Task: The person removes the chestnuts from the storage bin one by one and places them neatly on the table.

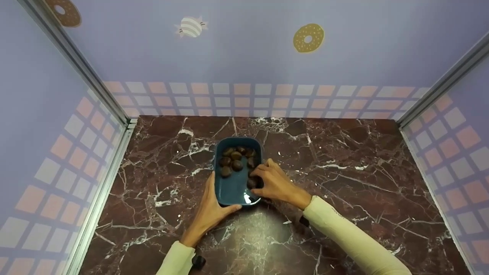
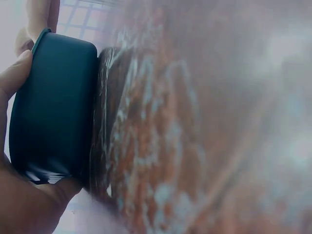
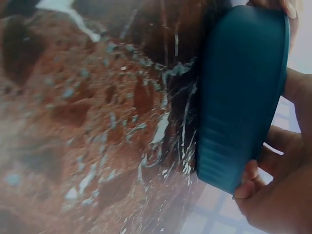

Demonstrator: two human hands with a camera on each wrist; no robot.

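Your left hand (image 1: 211,207) grips the near-left corner of a teal dish (image 1: 232,189) on the marbled tabletop (image 1: 344,198); your right hand (image 1: 277,184) pinches a chestnut (image 1: 252,182) inside its right wall. Brace the dish firmly; pinch lightly, clear of the rim.

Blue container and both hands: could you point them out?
Blue container (image 1: 233,188), head view: bare inside bottom.
Left hand (image 1: 209,209), head view: back of hand.
Right hand (image 1: 277,184), head view: back of hand.
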